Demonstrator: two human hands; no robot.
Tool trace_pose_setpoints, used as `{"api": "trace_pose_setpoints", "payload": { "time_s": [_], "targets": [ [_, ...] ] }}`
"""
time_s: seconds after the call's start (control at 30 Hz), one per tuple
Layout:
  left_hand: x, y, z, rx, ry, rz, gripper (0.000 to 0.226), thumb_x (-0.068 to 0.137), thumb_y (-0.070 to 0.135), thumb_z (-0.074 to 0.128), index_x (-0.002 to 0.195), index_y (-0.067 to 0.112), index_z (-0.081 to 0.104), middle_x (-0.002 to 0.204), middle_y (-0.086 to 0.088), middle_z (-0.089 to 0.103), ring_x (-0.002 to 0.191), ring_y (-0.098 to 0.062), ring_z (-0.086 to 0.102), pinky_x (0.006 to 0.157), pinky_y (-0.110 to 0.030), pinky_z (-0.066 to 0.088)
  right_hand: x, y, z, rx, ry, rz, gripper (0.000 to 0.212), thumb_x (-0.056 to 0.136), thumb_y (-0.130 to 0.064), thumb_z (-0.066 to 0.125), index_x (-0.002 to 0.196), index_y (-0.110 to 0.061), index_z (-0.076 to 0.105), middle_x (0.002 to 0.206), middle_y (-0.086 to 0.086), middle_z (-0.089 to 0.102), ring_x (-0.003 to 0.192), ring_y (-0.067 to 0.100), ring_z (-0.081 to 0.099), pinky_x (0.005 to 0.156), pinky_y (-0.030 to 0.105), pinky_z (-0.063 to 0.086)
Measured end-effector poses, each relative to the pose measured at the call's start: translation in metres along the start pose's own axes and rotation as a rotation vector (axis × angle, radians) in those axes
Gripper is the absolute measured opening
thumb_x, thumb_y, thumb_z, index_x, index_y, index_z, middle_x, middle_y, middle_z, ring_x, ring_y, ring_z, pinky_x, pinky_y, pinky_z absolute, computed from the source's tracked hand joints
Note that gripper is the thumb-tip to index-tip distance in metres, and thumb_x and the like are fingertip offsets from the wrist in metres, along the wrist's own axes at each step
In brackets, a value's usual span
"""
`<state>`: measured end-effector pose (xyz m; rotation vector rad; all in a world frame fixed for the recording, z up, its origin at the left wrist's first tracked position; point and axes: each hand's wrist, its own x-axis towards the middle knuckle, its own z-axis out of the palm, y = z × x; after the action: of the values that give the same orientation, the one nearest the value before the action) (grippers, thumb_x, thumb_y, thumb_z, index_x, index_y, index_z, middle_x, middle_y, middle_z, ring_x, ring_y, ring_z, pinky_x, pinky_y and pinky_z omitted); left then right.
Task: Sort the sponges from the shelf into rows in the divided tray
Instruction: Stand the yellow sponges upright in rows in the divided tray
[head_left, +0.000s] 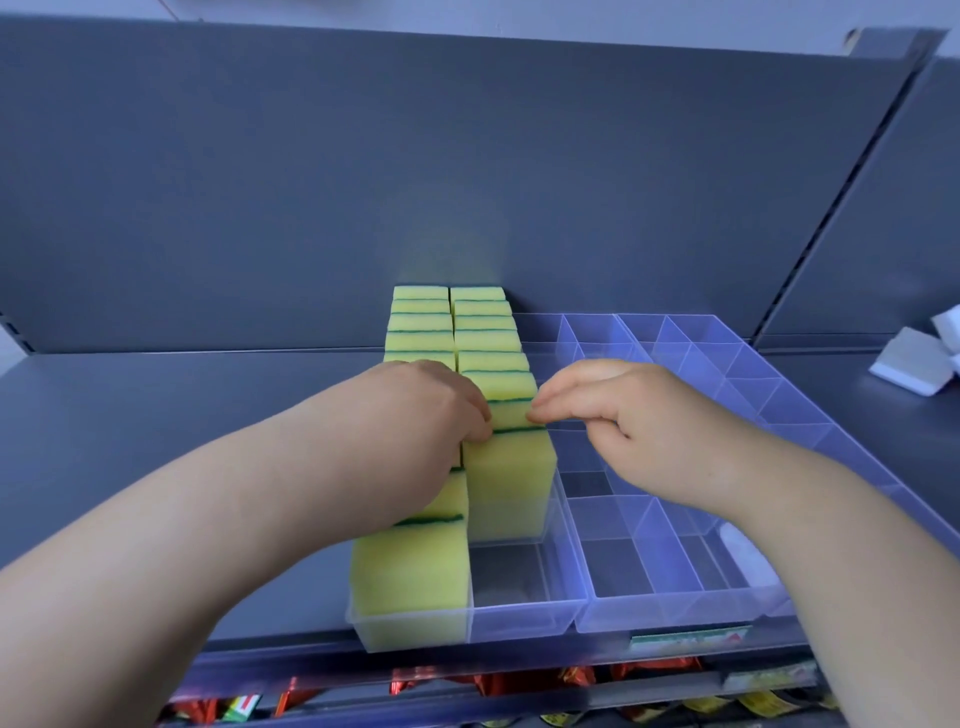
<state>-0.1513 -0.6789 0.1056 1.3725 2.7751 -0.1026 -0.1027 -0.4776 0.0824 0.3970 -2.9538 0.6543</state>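
Two rows of scouring sponges (422, 332) stand in the divided tray (675, 610). One sponge (511, 415) in the right row, long axis crosswise, is pinched at both ends: left hand (426, 410) grip at 9 o'clock, right hand (623, 415) at 3, equally near.

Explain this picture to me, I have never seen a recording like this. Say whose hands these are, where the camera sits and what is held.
There is no machine here. A person works with bare hands, and a single camera worn on the head looks down at them. The left hand and right hand pinch one sponge from either side. It stands in the right-hand of two rows of yellow sponges in a clear divided tray. The tray sits on a grey shelf. White blocks lie far right.
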Motion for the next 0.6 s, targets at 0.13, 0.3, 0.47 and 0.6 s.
{"api": "trace_pose_setpoints", "payload": {
  "time_s": [0.13,0.3,0.47,0.6],
  "targets": [
    [0.003,-0.003,0.002,0.073,-0.02,0.031,0.056,0.09,0.006,0.038,0.137,0.037,0.043,0.145,0.025,0.031,0.13,-0.004,0.031,0.103,-0.019,0.027,-0.003,-0.005,0.002,-0.1,-0.02,0.03,0.061,0.083,0.009,0.031,0.121,-0.029,0.06,0.127,-0.022,0.049,0.12,0.003,0.04,0.101,0.029,0.036],
    [-0.002,-0.005,0.008,-0.064,0.128,0.035,0.05,0.087,0.013,0.031,0.126,0.03,0.058,0.128,0.012,0.055,0.117,-0.014,0.048,0.095,-0.03,0.041,-0.009,-0.007,0.003,-0.116,0.0,0.038,0.058,0.084,0.007,0.034,0.122,-0.029,0.06,0.128,-0.019,0.051,0.12,0.005,0.04,0.102,0.03,0.036],
    [-0.007,-0.003,0.01,-0.098,0.345,0.062,0.045,0.082,0.019,0.033,0.105,0.022,0.071,0.09,0.004,0.07,0.08,-0.022,0.065,0.066,-0.035,0.055,-0.013,-0.012,0.006,-0.051,0.125,0.014,0.037,0.092,-0.007,0.044,0.116,-0.026,0.064,0.12,-0.019,0.058,0.113,0.003,0.048,0.097,0.028,0.042],
    [-0.012,0.013,0.0,-0.044,0.423,0.021,0.042,0.087,0.028,0.029,0.102,0.023,0.068,0.086,0.005,0.068,0.078,-0.023,0.063,0.066,-0.038,0.053,-0.025,-0.016,0.0,-0.04,0.165,-0.003,0.032,0.091,-0.026,0.043,0.115,-0.03,0.063,0.118,-0.023,0.057,0.111,0.0,0.048,0.094,0.024,0.042]
  ]
}}
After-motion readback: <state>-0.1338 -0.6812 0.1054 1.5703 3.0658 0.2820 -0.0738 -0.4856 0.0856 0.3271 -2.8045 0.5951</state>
